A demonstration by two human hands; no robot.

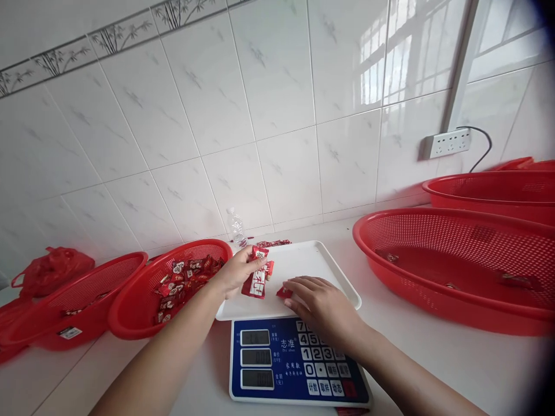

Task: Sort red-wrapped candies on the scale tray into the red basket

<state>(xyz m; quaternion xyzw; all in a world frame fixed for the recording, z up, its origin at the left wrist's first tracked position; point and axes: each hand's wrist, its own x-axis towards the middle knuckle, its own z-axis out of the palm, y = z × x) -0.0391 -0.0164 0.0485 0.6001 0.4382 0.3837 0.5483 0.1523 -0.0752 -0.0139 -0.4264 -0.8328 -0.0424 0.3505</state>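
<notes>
My left hand (241, 270) is closed on several red and white candy packets (257, 278), held just above the white tray (312, 260) of a blue electronic scale (284, 361). My right hand (314, 303) lies low over the tray's front edge, fingers curled on a small red packet (284, 292). Left of the tray a red basket (147, 309) holds many red packets.
A second red basket (65, 312) and a red plastic bag (52, 268) sit at far left. Two large, nearly empty red baskets (455, 271) stand on the right. A clear bottle (236, 228) and more packets lie by the tiled wall. A power strip (448, 143) hangs on the wall.
</notes>
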